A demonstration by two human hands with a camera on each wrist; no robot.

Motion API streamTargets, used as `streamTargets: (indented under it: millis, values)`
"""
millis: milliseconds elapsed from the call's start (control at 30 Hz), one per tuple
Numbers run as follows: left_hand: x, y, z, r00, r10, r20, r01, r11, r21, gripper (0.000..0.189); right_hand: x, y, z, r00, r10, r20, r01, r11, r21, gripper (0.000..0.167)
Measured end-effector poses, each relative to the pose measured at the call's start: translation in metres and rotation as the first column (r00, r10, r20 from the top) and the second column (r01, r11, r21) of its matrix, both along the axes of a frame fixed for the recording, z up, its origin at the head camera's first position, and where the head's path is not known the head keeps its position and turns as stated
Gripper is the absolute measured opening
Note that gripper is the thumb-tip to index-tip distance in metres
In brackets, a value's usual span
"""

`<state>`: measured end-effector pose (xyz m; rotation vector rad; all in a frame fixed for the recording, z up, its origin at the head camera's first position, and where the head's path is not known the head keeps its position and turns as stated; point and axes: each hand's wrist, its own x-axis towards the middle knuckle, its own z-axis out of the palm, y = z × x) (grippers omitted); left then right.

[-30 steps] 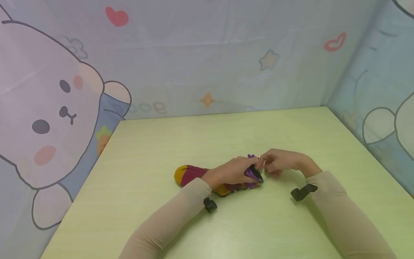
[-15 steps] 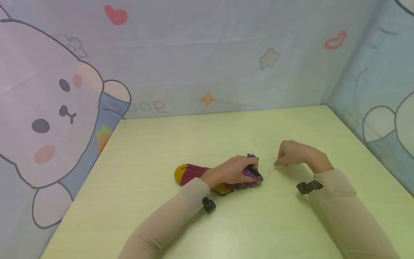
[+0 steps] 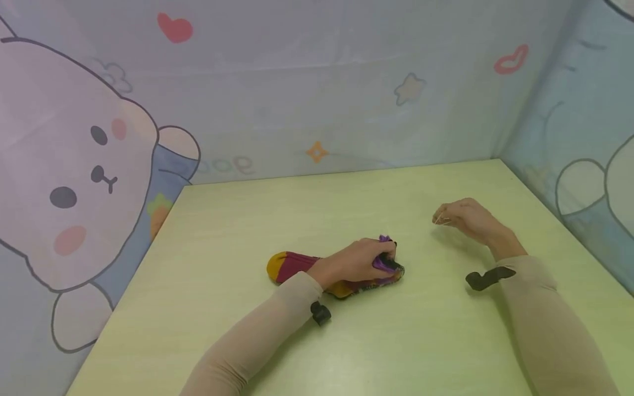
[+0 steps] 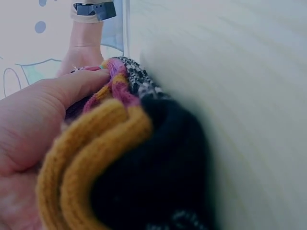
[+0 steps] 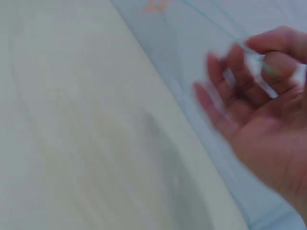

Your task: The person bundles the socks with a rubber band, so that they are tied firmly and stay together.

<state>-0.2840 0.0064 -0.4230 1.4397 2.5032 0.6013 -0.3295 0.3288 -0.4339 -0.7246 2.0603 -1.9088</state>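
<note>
A bundle of socks (image 3: pixel 297 268) lies on the table, maroon and mustard with black and purple parts. My left hand (image 3: pixel 355 260) grips it near its right end, the thumb over the top. In the left wrist view, mustard and black folds of the socks (image 4: pixel 158 167) fill the palm side. Off the table to the right, my right hand (image 3: pixel 470 218) pinches a thin pale rubber band (image 3: pixel 444 221) between thumb and index finger. The other fingers are loosely bent and blurred in the right wrist view, where the band (image 5: pixel 211 18) looks greenish.
The pale yellow-green table (image 3: pixel 247 220) meets a printed cloth backdrop (image 3: pixel 297 99) at the back and sides. A black wrist camera (image 3: pixel 321 313) sits on the left sleeve, and another black camera (image 3: pixel 487 279) on the right sleeve.
My right hand has moved away from the socks, right and upward, with the rubber band. Half a second ago thin strands stretched between it and the socks. My left hand stays put.
</note>
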Motion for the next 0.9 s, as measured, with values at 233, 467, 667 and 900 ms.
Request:
streamTargets:
  millis: [233, 467, 667, 900]
  values:
    - [-0.001, 0.000, 0.000, 1.000, 0.002, 0.014, -0.002, 1.000, 0.029, 0.023, 0.002, -0.035, 0.006, 0.939, 0.336, -0.066, -0.330, 0.834, -0.442, 0.047]
    - [-0.001, 0.000, -0.001, 1.000, -0.012, 0.020, 0.011, 0.999, 0.032, 0.021, 0.004, -0.046, -0.001, 0.793, 0.609, 0.005, -0.538, 0.704, -0.464, 0.058]
    - [-0.001, -0.001, -0.002, 1.000, -0.005, 0.023, 0.004, 0.999, 0.035, 0.021, 0.004, -0.061, -0.008, 0.878, 0.479, 0.002, -0.413, 0.761, -0.501, 0.060]
    - [-0.002, -0.002, -0.003, 1.000, 0.009, 0.014, -0.010, 0.999, 0.038, 0.021, 0.006, -0.068, -0.005, 0.954, 0.293, 0.067, -0.264, 0.924, -0.276, 0.054]
